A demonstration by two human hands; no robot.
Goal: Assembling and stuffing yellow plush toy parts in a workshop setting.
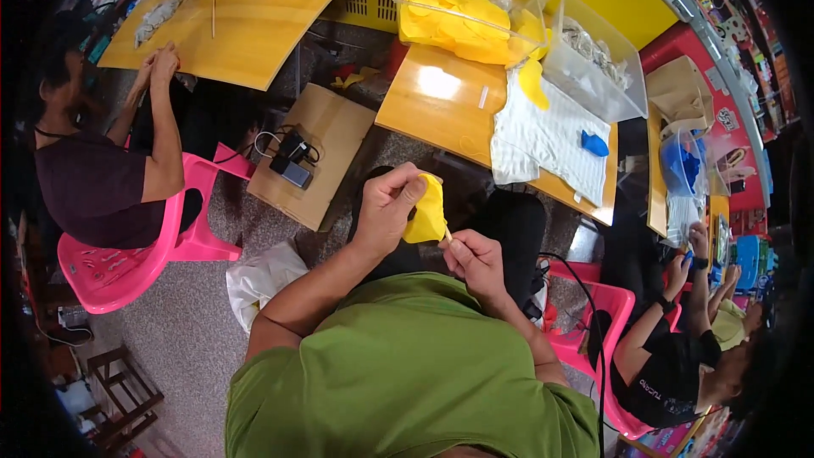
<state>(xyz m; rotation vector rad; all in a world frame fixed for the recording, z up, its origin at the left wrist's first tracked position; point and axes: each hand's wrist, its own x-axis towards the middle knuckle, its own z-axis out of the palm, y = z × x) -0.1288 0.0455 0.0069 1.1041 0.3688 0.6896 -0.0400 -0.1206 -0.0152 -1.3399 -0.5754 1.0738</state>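
Over my lap, a small yellow cloth piece (426, 214) is pinched between the thumb and fingers of my left hand (386, 208). My right hand (476, 261) closes round a thin, light wooden stick (448, 235). The stick's tip meets the lower right edge of the yellow piece; whether it goes inside cannot be seen. On the table ahead, a clear plastic bin (466, 21) is heaped with more yellow pieces. A white striped cloth (543, 131) hangs partly over the table's near edge, with a blue piece (594, 143) on it.
A wooden table (441, 102) stands ahead, and a second clear bin (598, 68) holds pale items. A cardboard box (318, 157) bears a black charger. One person (110, 161) sits at left on a pink chair (127, 267); another (661, 365) works at right.
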